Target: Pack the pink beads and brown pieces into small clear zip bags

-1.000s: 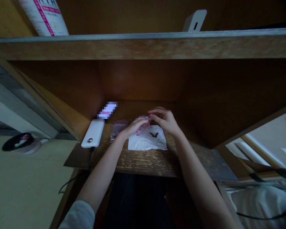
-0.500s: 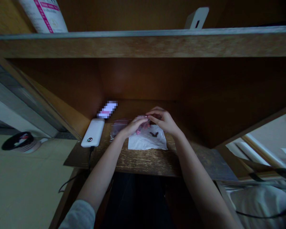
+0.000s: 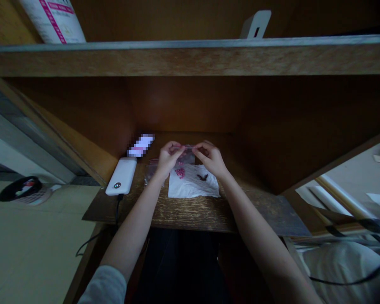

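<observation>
Two pinches: left hand (image 3: 168,157) and right hand (image 3: 210,158) on clear zip bag (image 3: 186,154) above white napkin (image 3: 193,185); pkg label (image 3: 52,21) unreadable.

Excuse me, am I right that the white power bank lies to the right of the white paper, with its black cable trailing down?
No: the white power bank lies to the left of the white paper, as the head view shows. Its black cable does trail down.

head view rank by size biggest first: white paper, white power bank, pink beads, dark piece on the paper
1. White paper
2. White power bank
3. Pink beads and dark piece: these look about alike, so unranked
</observation>
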Demonstrator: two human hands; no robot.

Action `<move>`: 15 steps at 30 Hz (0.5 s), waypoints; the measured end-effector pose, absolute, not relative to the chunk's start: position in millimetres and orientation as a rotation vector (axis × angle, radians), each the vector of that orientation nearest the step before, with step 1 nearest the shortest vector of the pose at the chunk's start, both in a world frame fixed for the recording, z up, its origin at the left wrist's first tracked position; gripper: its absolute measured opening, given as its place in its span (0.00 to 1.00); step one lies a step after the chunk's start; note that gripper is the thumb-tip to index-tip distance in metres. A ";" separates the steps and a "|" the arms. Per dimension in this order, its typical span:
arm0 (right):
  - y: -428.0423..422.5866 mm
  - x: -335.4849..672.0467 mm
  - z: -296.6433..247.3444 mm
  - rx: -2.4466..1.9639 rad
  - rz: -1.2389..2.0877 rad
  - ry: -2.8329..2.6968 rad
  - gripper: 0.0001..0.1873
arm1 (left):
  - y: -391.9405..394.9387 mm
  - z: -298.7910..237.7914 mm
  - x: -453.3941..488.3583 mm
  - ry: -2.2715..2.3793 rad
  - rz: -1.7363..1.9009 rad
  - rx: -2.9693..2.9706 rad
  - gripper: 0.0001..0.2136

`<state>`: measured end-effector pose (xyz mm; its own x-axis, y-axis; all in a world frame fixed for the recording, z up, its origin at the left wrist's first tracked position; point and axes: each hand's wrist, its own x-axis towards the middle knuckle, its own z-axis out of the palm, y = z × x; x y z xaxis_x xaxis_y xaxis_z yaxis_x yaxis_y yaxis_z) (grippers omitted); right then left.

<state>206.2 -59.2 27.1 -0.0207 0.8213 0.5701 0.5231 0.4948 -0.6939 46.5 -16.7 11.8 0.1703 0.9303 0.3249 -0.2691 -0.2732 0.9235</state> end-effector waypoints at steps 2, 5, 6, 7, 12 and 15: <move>-59.0 205.3 26.4 -1.157 0.360 -1.645 0.11 | -15.6 12.5 45.4 0.727 1.383 1.337 0.11; -57.8 205.5 24.7 -1.143 0.365 -1.569 0.11 | -14.3 11.9 44.4 0.722 1.377 1.354 0.11; -57.2 205.9 24.0 -1.142 0.373 -1.540 0.11 | -14.0 11.5 44.2 0.714 1.378 1.354 0.11; -56.6 206.4 23.3 -1.142 0.384 -1.511 0.11 | -13.7 11.1 44.0 0.704 1.373 1.351 0.12; -52.9 207.6 20.3 -1.094 0.472 -1.414 0.11 | -12.3 9.3 43.1 0.688 1.366 1.314 0.12; -51.4 206.9 19.0 -1.051 0.517 -1.396 0.11 | -11.6 8.5 42.9 0.702 1.388 1.302 0.12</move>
